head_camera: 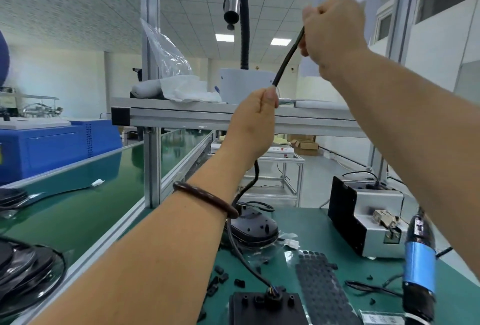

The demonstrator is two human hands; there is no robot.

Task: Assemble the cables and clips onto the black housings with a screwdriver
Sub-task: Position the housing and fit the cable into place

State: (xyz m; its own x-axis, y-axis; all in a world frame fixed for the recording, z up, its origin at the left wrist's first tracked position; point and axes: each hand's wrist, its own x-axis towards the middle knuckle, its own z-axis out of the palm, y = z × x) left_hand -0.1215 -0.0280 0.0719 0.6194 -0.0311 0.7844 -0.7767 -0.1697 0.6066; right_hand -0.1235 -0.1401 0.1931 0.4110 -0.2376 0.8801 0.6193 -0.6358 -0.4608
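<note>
Both my hands are raised above the bench, stretching a black cable (288,56) between them. My left hand (255,119) grips its lower part and my right hand (332,28) grips its upper end. Below my left hand the cable hangs down and runs to a flat black housing (267,309) at the near edge of the green mat. A rounded black housing (255,226) lies further back on the mat. Several small black clips (220,276) are scattered between them. The blue and black electric screwdriver (419,265) hangs at the right, untouched.
A sheet of black rubber pads (318,288) lies right of the flat housing. A grey machine with a black plate (363,221) stands at the back right. An aluminium frame shelf (207,113) crosses ahead, with a black extraction hose (240,2) above. Stacked housings (23,267) sit on the left conveyor.
</note>
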